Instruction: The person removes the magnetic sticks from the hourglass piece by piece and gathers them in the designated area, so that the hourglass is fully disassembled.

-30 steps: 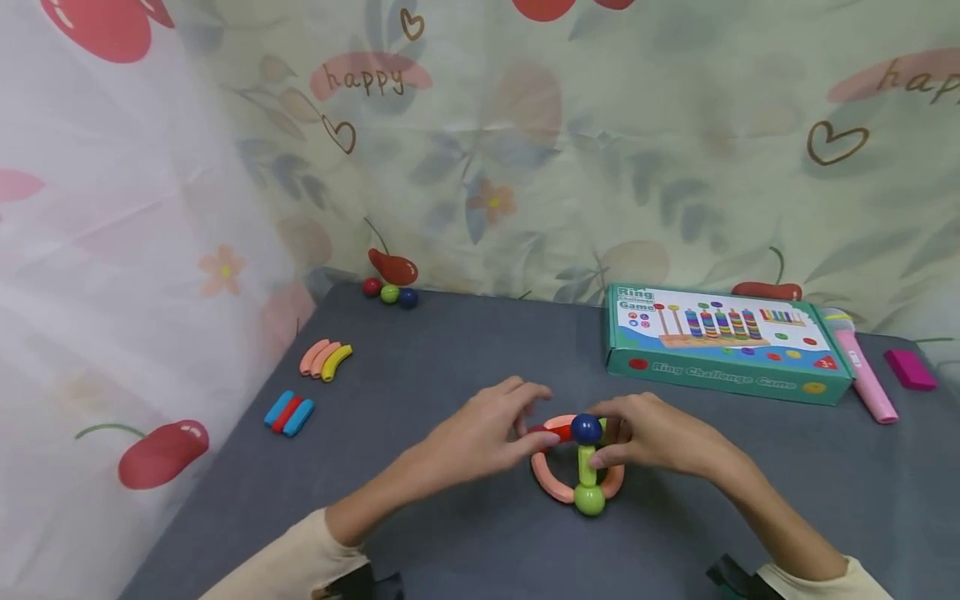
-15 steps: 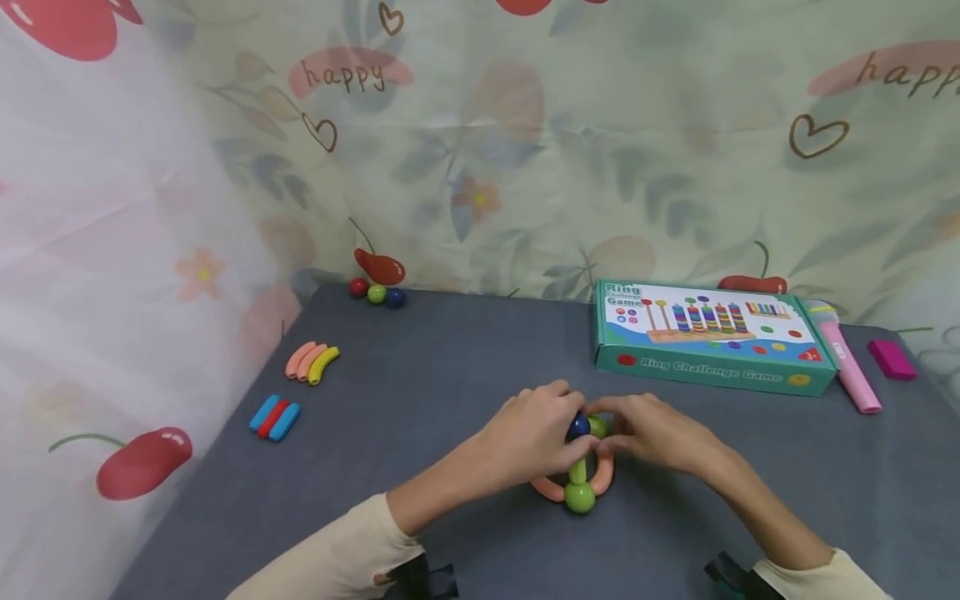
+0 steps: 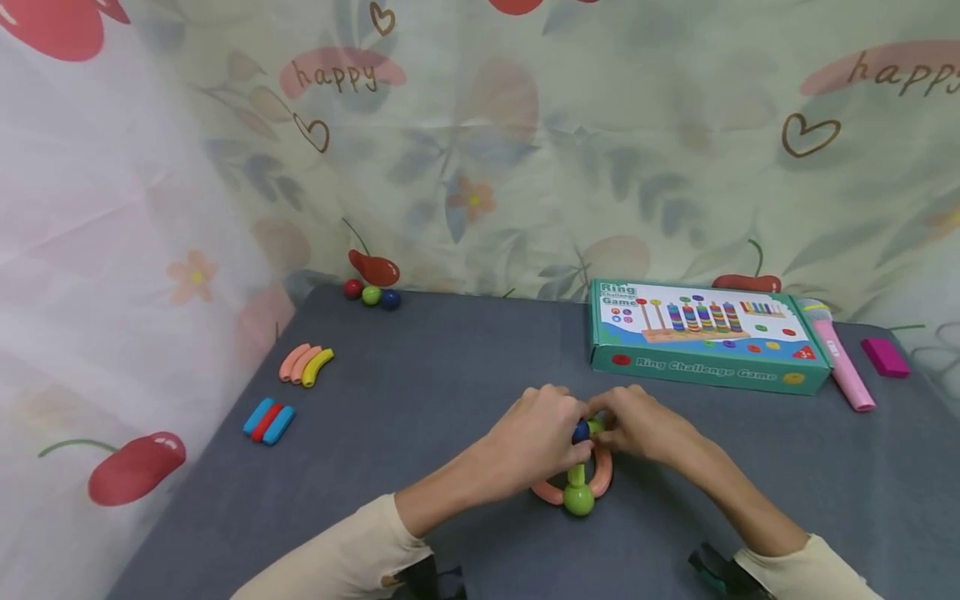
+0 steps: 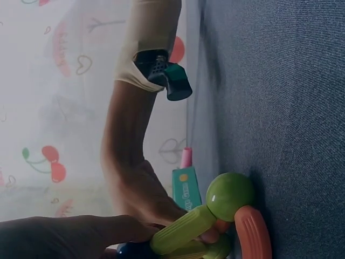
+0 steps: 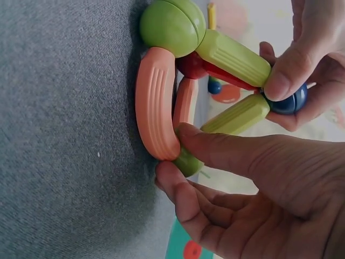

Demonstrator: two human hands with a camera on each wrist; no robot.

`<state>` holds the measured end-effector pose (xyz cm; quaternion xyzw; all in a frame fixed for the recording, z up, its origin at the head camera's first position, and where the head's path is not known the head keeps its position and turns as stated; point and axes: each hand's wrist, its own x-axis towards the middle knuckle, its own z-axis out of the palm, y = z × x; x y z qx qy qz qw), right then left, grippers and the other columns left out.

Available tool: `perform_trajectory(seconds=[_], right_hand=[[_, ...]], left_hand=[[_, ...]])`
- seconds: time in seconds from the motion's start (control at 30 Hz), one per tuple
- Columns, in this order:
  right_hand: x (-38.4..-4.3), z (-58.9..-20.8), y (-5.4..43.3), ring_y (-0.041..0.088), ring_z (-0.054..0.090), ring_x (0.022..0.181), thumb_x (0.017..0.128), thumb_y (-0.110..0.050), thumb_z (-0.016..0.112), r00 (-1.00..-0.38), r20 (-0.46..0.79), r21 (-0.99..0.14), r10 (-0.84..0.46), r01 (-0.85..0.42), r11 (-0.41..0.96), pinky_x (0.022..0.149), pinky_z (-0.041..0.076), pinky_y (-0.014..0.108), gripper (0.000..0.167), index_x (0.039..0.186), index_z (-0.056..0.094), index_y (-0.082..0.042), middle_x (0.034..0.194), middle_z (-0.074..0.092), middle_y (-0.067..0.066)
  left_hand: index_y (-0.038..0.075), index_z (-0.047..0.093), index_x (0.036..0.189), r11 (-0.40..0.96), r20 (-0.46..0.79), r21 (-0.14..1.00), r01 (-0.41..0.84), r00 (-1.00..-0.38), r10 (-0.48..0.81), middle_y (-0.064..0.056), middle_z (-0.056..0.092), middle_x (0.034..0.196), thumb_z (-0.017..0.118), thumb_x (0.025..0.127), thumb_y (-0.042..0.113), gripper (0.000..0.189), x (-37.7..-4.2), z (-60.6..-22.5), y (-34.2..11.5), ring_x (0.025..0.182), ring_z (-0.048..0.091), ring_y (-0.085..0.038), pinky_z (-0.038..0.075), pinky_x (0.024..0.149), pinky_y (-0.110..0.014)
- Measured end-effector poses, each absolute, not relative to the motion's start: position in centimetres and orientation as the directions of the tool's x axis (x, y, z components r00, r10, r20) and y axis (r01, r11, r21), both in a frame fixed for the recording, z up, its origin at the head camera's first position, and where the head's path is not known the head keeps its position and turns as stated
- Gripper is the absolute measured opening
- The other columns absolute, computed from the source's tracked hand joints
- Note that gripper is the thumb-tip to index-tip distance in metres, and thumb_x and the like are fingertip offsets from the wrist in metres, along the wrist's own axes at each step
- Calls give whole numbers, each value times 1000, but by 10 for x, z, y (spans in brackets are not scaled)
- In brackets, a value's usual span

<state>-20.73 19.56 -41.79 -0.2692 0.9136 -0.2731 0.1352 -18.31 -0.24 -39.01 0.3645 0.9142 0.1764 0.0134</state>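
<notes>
A frame of magnetic rods and balls stands on the table between both hands. Its base ring has pink curved rods (image 5: 156, 105), a front green ball (image 3: 578, 500) and a red ball (image 5: 191, 66). Two light-green rods (image 5: 234, 56) and a red rod (image 5: 229, 75) slope up to a blue ball (image 5: 295, 100) at the top. My left hand (image 3: 536, 433) pinches the blue ball between thumb and fingers. My right hand (image 3: 648, 425) holds another green ball (image 5: 188, 163) of the ring, thumb against the pink rod's end. The left hand covers the ring's left side in the head view.
At left lie pink and yellow curved rods (image 3: 306, 364) and blue and red straight rods (image 3: 268, 422). Three loose balls (image 3: 371, 295) sit at the back edge. Behind the right hand are a green game box (image 3: 708, 367), a pink microphone (image 3: 843, 358) and a magenta block (image 3: 885, 357).
My left hand has moved right, from the red rod onto the blue ball at the top. The right hand's thumb has left the front green rod. The head view has shifted slightly.
</notes>
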Motion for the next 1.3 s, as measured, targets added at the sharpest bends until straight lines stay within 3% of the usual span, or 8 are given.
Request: perform_trajectory(seconds=[0.27, 0.7, 0.93, 1.03, 1.17, 1.3], right_hand=[[-208, -418, 193, 6, 55, 61, 88, 4, 72, -823, -120, -583, -555, -394, 711, 55, 43, 22, 23, 109, 77, -4, 80, 71, 0], [-209, -416, 194, 4, 45, 54, 90, 1, 75, -822, -118, -592, -557, -392, 704, 52, 35, 20, 15, 102, 78, -7, 64, 52, -6], [-209, -414, 192, 2, 52, 58, 91, -4, 77, -804, -95, -594, -587, -427, 682, 54, 41, 20, 5, 96, 77, -8, 74, 68, -3], [-210, -415, 192, 3, 52, 58, 91, -5, 77, -805, -98, -589, -585, -427, 686, 55, 41, 20, 5, 89, 76, -9, 74, 69, -3], [-208, -416, 192, 3, 55, 59, 90, -7, 80, -822, -121, -599, -556, -386, 702, 55, 44, 21, 9, 100, 80, -6, 81, 74, -1], [-206, -418, 193, 5, 59, 61, 89, -9, 82, -840, -147, -607, -522, -340, 718, 55, 47, 22, 25, 113, 79, -1, 90, 79, 5]], left_hand=[[12, 78, 103, 660, 107, 338, 672, -723, 682, 3, 55, 70, 77, 95, 21, 11, -184, -391, -5, 55, 44, -4, 27, 46, -14], [11, 77, 111, 629, 119, 366, 686, -705, 699, 3, 58, 73, 76, 95, 15, 17, -186, -394, -5, 57, 47, -5, 28, 49, -16], [12, 74, 101, 608, 144, 423, 672, -712, 687, 5, 54, 70, 76, 94, 12, 7, -187, -387, -11, 54, 41, -3, 27, 49, -15], [11, 74, 104, 611, 156, 431, 664, -722, 674, 3, 58, 73, 76, 95, 13, 9, -188, -382, -14, 56, 42, -5, 28, 51, -15], [10, 74, 116, 626, 176, 433, 649, -742, 647, -2, 69, 90, 77, 95, 15, 22, -188, -380, -21, 67, 54, -6, 39, 56, -12], [12, 73, 122, 648, 217, 438, 624, -772, 597, -6, 67, 111, 80, 94, 22, 31, -189, -380, -32, 88, 68, -14, 58, 74, -19]])
